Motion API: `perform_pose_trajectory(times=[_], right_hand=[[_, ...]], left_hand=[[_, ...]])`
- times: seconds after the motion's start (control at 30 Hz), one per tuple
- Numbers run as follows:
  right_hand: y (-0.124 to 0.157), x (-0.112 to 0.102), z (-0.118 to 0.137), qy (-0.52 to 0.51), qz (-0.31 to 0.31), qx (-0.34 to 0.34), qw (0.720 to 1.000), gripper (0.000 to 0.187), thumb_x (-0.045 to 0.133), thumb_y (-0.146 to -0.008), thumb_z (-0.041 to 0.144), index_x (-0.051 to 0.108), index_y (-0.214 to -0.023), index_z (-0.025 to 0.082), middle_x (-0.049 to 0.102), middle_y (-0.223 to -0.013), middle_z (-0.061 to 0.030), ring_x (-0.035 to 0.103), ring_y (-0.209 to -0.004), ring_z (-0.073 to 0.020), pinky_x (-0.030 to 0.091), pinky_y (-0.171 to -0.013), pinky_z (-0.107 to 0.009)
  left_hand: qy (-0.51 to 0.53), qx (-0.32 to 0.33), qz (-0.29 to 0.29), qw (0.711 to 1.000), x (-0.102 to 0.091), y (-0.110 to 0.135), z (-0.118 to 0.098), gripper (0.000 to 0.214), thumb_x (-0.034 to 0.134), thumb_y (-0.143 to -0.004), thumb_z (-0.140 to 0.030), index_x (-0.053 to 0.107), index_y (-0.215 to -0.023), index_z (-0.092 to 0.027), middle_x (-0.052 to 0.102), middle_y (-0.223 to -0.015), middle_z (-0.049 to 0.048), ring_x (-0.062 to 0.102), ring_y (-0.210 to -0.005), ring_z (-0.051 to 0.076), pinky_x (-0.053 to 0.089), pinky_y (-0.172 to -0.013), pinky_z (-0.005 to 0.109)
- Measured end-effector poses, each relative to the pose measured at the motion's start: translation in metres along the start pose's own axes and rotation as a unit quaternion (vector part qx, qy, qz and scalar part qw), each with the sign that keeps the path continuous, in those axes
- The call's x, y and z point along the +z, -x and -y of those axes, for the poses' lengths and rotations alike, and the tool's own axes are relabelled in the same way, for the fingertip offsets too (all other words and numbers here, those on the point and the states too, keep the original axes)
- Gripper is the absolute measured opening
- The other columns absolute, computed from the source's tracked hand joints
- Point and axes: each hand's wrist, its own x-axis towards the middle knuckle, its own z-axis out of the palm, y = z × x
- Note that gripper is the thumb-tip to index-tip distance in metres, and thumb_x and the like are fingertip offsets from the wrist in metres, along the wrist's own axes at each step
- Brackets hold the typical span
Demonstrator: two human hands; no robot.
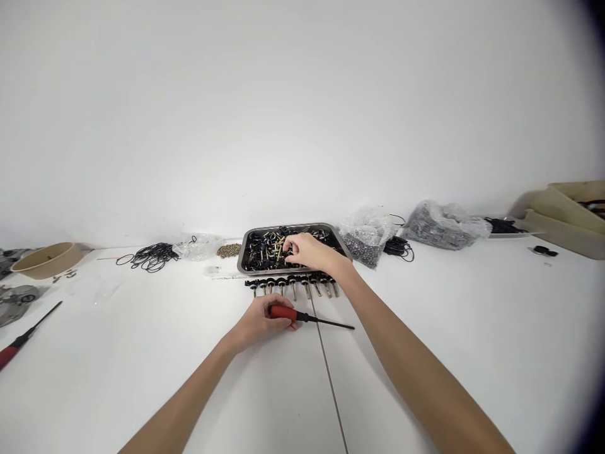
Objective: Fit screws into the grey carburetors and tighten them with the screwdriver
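Observation:
My left hand (265, 320) is wrapped round the red handle of a screwdriver (283, 312), whose dark shaft points right, low over the white table. Over the metal tray (249, 268), my right hand (307, 250) has its thumb and fingers curled in a pinch. Whatever lies between those fingertips is too small to make out. Small black parts with brass-coloured pins (262, 252) fill the tray in a loose heap. Between the tray and my left hand, several similar black parts with brass-coloured stems (293, 287) are lined up in a row, stems toward me.
Left of the tray are a pile of small brass pieces (229, 250), black rings (154, 256), a tan bowl (47, 261) and a second screwdriver (23, 338). Rightward lie plastic bags of small parts (363, 243), a larger bag (439, 227) and beige bins (562, 230). A wall stands behind.

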Motion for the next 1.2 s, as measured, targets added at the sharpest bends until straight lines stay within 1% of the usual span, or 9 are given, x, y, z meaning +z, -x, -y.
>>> perform_pose_trajectory(times=[0.2, 0.37, 0.47, 0.63, 0.8, 0.97, 1.07, 1.2], right_hand=[[0.004, -0.003, 0.008, -0.015, -0.041, -0.018, 0.999, 0.021, 0.057, -0.077, 0.021, 0.061, -0.097, 0.02, 0.054, -0.07, 0.002, 0.043, -0.054, -0.0076, 0.03, -0.054, -0.021], [0.006, -0.006, 0.014, 0.003, -0.079, -0.023, 0.997, 0.02, 0.056, -0.077, 0.021, 0.064, -0.096, 0.019, 0.055, -0.069, 0.0015, 0.044, -0.056, -0.0081, 0.031, -0.056, -0.022], [0.006, -0.008, 0.016, 0.007, -0.09, -0.024, 0.996, 0.021, 0.057, -0.078, 0.023, 0.064, -0.098, 0.019, 0.055, -0.069, 0.0008, 0.044, -0.057, -0.0085, 0.031, -0.057, -0.022], [0.005, -0.007, 0.015, -0.02, -0.056, -0.011, 0.998, 0.022, 0.061, -0.077, 0.031, 0.066, -0.095, 0.018, 0.054, -0.067, 0.0009, 0.043, -0.055, -0.0084, 0.031, -0.055, -0.022], [0.004, -0.006, 0.012, 0.006, -0.059, -0.018, 0.998, 0.021, 0.061, -0.075, 0.022, 0.066, -0.095, 0.019, 0.054, -0.066, 0.0018, 0.043, -0.055, -0.008, 0.031, -0.055, -0.021], [0.002, -0.005, 0.007, 0.033, -0.055, -0.014, 0.998, 0.028, 0.055, -0.074, 0.014, 0.066, -0.099, 0.02, 0.056, -0.069, 0.0002, 0.046, -0.058, -0.0096, 0.031, -0.056, -0.022], [0.004, -0.01, 0.003, 0.031, -0.058, -0.003, 0.998, 0.027, 0.056, -0.074, 0.015, 0.066, -0.099, 0.019, 0.057, -0.071, -0.0008, 0.046, -0.059, -0.0098, 0.032, -0.056, -0.022], [0.009, -0.025, -0.007, 0.014, -0.069, 0.025, 0.997, 0.026, 0.056, -0.077, 0.021, 0.066, -0.101, 0.018, 0.056, -0.072, -0.001, 0.044, -0.056, -0.0085, 0.032, -0.055, -0.022]], left_hand=[[-0.004, -0.002, 0.002, 1.0, 0.001, 0.001, -0.002, 0.027, 0.069, -0.074, -0.026, 0.058, -0.095, -0.014, 0.069, -0.084, 0.0103, 0.066, -0.081, 0.021, 0.05, -0.084, 0.038], [-0.005, -0.001, 0.002, 1.0, 0.001, 0.001, -0.002, 0.026, 0.068, -0.074, -0.026, 0.058, -0.095, -0.014, 0.069, -0.084, 0.0105, 0.066, -0.081, 0.021, 0.05, -0.085, 0.038], [-0.008, -0.001, 0.001, 1.0, 0.001, 0.001, -0.002, 0.026, 0.068, -0.074, -0.026, 0.058, -0.095, -0.013, 0.069, -0.083, 0.0103, 0.066, -0.081, 0.021, 0.05, -0.085, 0.038], [-0.009, 0.0, 0.003, 1.0, 0.0, 0.0, -0.003, 0.025, 0.067, -0.074, -0.026, 0.057, -0.094, -0.014, 0.069, -0.083, 0.0098, 0.066, -0.081, 0.021, 0.05, -0.085, 0.039], [-0.006, -0.001, -0.002, 1.0, 0.001, 0.001, -0.003, 0.025, 0.067, -0.074, -0.025, 0.056, -0.094, -0.014, 0.069, -0.083, 0.01, 0.066, -0.08, 0.021, 0.05, -0.084, 0.038], [-0.006, 0.016, -0.025, 1.0, 0.003, 0.0, -0.002, 0.029, 0.071, -0.071, -0.024, 0.055, -0.093, -0.013, 0.068, -0.082, 0.0097, 0.067, -0.078, 0.022, 0.051, -0.08, 0.036], [-0.013, 0.011, -0.021, 1.0, 0.003, 0.0, -0.002, 0.026, 0.07, -0.071, -0.024, 0.056, -0.091, -0.013, 0.068, -0.081, 0.0099, 0.066, -0.079, 0.021, 0.051, -0.08, 0.035], [-0.022, 0.004, -0.013, 1.0, 0.002, 0.0, -0.003, 0.023, 0.068, -0.073, -0.024, 0.057, -0.091, -0.013, 0.069, -0.082, 0.0095, 0.066, -0.079, 0.02, 0.051, -0.081, 0.035]])
